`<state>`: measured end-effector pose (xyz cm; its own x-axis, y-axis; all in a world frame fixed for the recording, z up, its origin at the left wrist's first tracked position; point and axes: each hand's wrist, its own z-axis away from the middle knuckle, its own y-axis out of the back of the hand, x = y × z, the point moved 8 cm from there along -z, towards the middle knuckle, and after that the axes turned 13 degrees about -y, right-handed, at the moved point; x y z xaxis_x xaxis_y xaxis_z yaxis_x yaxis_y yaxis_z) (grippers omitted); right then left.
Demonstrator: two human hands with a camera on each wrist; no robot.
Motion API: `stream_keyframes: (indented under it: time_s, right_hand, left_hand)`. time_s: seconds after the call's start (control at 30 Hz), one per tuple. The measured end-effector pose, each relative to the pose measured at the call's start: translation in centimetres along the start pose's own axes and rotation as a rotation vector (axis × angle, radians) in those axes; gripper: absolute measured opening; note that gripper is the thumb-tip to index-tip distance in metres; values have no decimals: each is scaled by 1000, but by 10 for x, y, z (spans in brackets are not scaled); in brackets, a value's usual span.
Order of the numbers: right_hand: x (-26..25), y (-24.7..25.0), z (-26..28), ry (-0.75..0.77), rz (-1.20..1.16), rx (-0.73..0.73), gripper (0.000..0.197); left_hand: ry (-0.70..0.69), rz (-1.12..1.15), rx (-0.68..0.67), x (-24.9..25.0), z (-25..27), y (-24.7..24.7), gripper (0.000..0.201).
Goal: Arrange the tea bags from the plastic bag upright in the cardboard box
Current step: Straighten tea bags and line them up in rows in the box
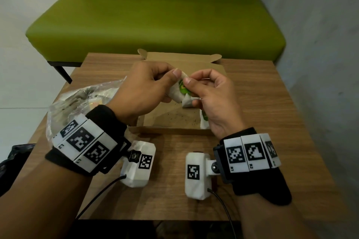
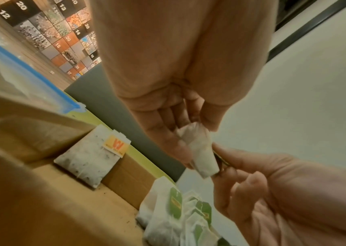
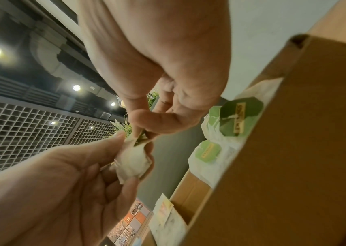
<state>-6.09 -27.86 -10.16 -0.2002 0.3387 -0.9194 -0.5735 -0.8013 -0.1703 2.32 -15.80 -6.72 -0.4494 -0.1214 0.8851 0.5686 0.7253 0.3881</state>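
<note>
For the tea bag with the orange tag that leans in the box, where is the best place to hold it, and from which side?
Probably the top edge, pinched from above. The orange-tag tea bag leans against the wall of the cardboard box, its tagged top edge sticking out above the rim while the lower part sits deep inside. Both the left hand and right hand currently hold another tea bag.

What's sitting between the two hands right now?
A white tea bag with a green tag, pinched by both the left hand and right hand above the cardboard box; clearest in the head view.
</note>
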Motion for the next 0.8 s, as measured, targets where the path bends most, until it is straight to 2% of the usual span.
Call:
stream_keyframes:
  time_s: [0.17,0.4,0.67,0.8]
  right_hand:
    - [-3,2,2,27,-42,12,11]
    - [-3,0,3,20,-67,-33,6]
    - [-8,10,5,117,61,102,11]
    - [-9,12,5,141,60,118,9]
  left_hand:
    - [27,56,-80,-2,2,-8,17]
    - [65,46,2,-9,1,-7,22]
    - [125,217,-43,-5,2,-19,18]
    - [163,262,-24,-10,4,-19,15]
